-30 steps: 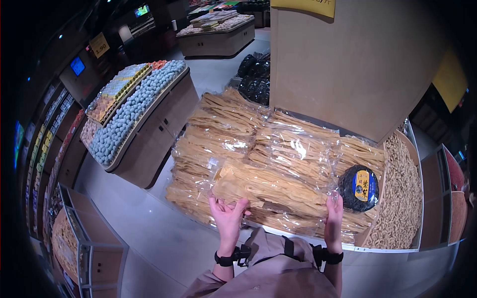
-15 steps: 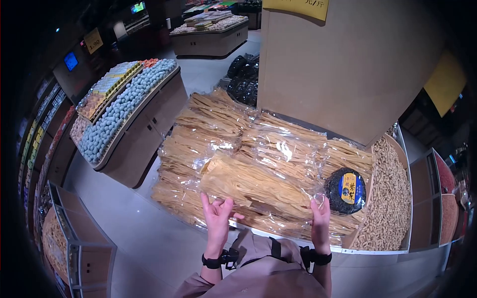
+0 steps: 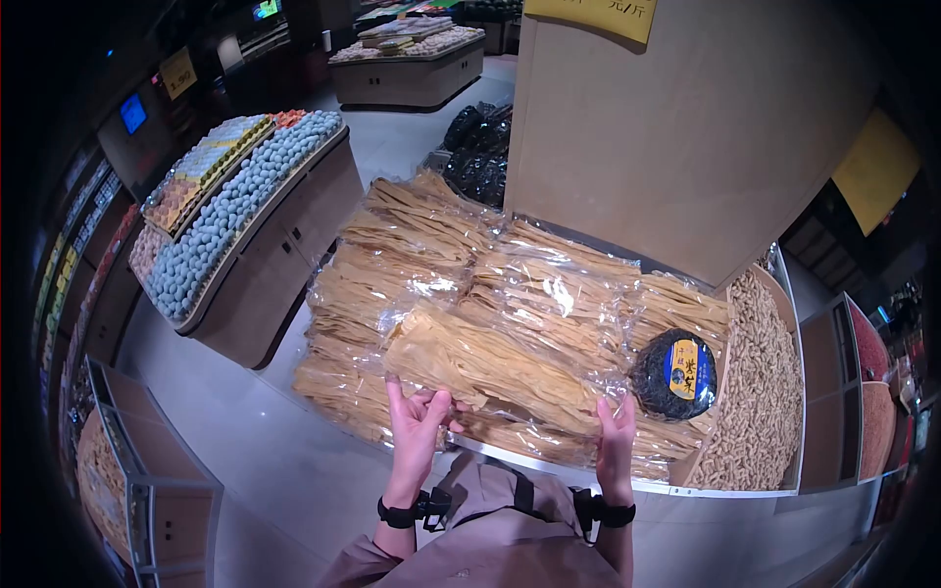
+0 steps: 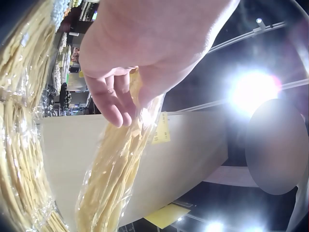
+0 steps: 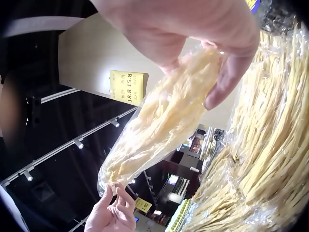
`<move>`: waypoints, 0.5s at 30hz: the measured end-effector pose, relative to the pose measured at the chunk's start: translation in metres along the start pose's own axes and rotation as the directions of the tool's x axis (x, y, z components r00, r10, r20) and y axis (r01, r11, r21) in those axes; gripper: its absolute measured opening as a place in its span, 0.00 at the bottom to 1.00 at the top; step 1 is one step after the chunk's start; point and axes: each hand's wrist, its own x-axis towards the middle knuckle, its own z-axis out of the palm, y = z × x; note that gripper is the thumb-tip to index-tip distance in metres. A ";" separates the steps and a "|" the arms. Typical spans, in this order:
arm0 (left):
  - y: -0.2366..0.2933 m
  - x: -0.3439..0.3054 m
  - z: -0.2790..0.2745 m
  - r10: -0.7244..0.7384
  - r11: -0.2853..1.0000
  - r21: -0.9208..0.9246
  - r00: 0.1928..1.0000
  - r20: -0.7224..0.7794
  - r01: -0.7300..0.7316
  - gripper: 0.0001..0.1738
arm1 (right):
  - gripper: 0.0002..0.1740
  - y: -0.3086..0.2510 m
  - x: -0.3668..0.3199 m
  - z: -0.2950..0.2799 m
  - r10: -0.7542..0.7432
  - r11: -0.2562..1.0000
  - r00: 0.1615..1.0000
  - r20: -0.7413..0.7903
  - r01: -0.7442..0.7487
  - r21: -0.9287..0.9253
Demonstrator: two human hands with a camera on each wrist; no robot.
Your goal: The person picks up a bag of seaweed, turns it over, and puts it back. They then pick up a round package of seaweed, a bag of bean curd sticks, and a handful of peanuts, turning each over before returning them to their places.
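Note:
A clear bag of long, pale yellow dried sticks (image 3: 490, 363) is held up by its two ends above more such bags (image 3: 412, 225). My left hand (image 3: 417, 431) pinches its left end; in the left wrist view that hand (image 4: 140, 53) has thumb and fingers on the plastic. At the other end my right hand (image 3: 616, 446) grips the bag, and the right wrist view shows the fingers of this hand (image 5: 193, 34) round the wrapped sticks (image 5: 164, 111). A round dark package with a blue and yellow label (image 3: 676, 374) lies right of the bag.
Peanut-like goods (image 3: 755, 392) fill a bin at the right. Behind the bags stands a wide beige pillar (image 3: 676, 137) with a yellow price sign (image 3: 598, 15). An egg display (image 3: 230, 196) is at the left, and a glass-sided bin (image 3: 162, 490) at the lower left.
The head view has shifted, so the display and both hands appear further left. The held bag stays between both hands, which have moved slightly closer to each other.

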 end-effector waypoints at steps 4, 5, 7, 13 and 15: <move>0.004 0.002 -0.010 -0.020 0.998 0.062 0.999 0.031 0.018 0.38 | 0.26 0.005 -0.005 0.009 0.006 1.000 0.999 -0.033 -0.006 -0.009; 0.006 0.001 -0.011 -0.034 0.999 0.044 0.999 0.037 0.032 0.37 | 0.23 0.009 -0.006 0.011 -0.012 1.000 0.998 -0.059 0.013 0.013; 0.009 0.002 -0.012 -0.033 0.998 0.047 0.999 0.042 0.031 0.36 | 0.26 0.022 -0.004 0.005 -0.008 1.000 0.999 -0.032 0.009 0.029; 0.011 0.006 -0.022 -0.047 0.998 0.041 0.996 0.074 0.044 0.35 | 0.30 0.029 -0.005 0.005 -0.028 0.999 0.999 -0.045 0.029 0.035; 0.012 0.007 -0.023 -0.050 0.998 0.039 0.995 0.091 0.046 0.35 | 0.29 0.027 -0.007 0.006 -0.048 0.999 0.997 -0.055 0.049 0.018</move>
